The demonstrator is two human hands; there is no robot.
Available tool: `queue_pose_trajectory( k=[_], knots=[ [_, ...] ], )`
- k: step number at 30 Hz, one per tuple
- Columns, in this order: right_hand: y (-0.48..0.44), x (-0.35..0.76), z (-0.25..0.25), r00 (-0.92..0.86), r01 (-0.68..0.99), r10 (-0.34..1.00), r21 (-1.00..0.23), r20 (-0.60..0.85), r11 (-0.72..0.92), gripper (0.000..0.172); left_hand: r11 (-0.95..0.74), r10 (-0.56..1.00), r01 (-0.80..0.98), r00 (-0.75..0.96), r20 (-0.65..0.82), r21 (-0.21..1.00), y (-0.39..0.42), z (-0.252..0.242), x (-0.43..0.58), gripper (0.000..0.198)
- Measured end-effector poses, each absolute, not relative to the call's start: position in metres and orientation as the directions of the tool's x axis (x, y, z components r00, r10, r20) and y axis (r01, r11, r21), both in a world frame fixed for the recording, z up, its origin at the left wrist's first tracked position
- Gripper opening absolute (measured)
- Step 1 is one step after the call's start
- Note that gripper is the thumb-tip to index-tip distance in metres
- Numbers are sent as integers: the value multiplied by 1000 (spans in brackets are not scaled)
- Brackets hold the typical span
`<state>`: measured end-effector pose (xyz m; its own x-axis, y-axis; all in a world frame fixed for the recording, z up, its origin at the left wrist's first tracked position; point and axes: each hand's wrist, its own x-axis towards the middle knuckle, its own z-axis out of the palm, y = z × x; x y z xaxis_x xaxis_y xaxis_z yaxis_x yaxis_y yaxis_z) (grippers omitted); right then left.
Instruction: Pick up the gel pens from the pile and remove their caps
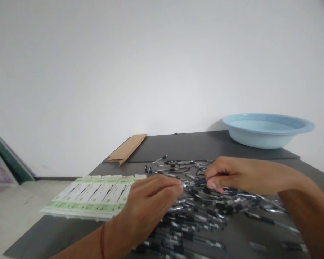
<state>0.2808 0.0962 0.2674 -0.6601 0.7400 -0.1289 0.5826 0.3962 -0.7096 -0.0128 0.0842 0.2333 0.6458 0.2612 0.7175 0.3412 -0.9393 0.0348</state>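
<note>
A pen (196, 182) with a black part and a clear end stretches between my two hands, just above the pile. My left hand (153, 198), with a thin red cord at the wrist, pinches the clear end between thumb and fingertips. On the other side, my right hand (226, 174) is closed around the black end. Whether the pen is whole or in two parts, I cannot tell. Many loose black-and-clear pens (189, 217) lie scattered under and around both hands, some blurred.
Left of the pile sits a row of white-and-green printed pen boxes (83, 198). A flat brown cardboard piece (129, 147) rests farther back on the dark table (178, 145). At the back right stands a light blue basin (261, 138), near the white wall (162, 64).
</note>
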Motion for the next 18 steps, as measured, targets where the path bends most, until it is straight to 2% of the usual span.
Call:
queue_pose_trajectory(
  k=[6, 9, 14, 18],
  knots=[
    [91, 274, 263, -631, 608, 766, -693, -125, 388, 36, -952, 252, 302, 677, 692, 51, 88, 228, -10, 15],
    [89, 273, 262, -601, 627, 793, -673, -98, 392, 35, -939, 288, 335, 639, 713, 79, 91, 226, -6, 12],
    [92, 271, 259, -575, 639, 817, -650, -49, 411, 36, -889, 438, 383, 550, 711, 250, 97, 227, 2, 9],
    [95, 268, 256, -557, 627, 830, -660, -9, 413, 37, -843, 535, 371, 500, 681, 389, 98, 229, 4, 14]
  ],
)
